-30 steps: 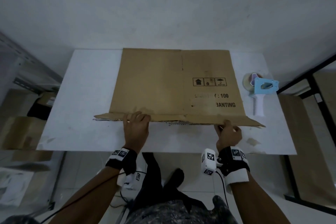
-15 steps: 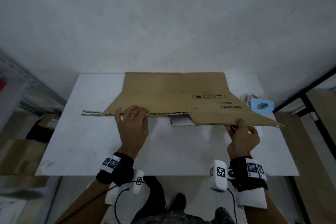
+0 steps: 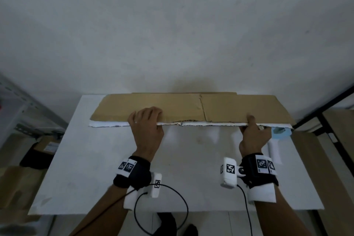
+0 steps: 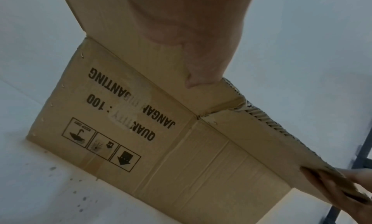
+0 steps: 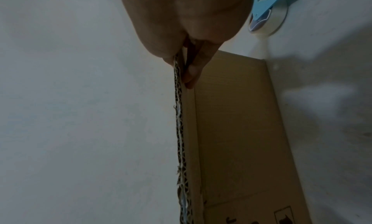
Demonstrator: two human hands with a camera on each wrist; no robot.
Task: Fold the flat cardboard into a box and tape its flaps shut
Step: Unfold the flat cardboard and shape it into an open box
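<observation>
place: prob a storeroom / packing area, not a home
walls: bare white plaster (image 3: 172, 25), nothing hung
bench: plain white table (image 3: 191, 168)
left side: metal racking (image 3: 23, 113), cardboard cartons (image 3: 46, 145) stacked on floor
kit: blue tape dispenser (image 5: 269, 9)

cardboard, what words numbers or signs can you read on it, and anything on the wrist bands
"QUAN..ITY : 100" on the cardboard, middle letters worn off.
"JANGAN ..BANTING" beside it, partly worn.
Three handling signs: umbrella, burst mark, house shape with arrow; small words by the umbrella too blurred.
Wrist bands: black-and-white square codes, no readable text.
</observation>
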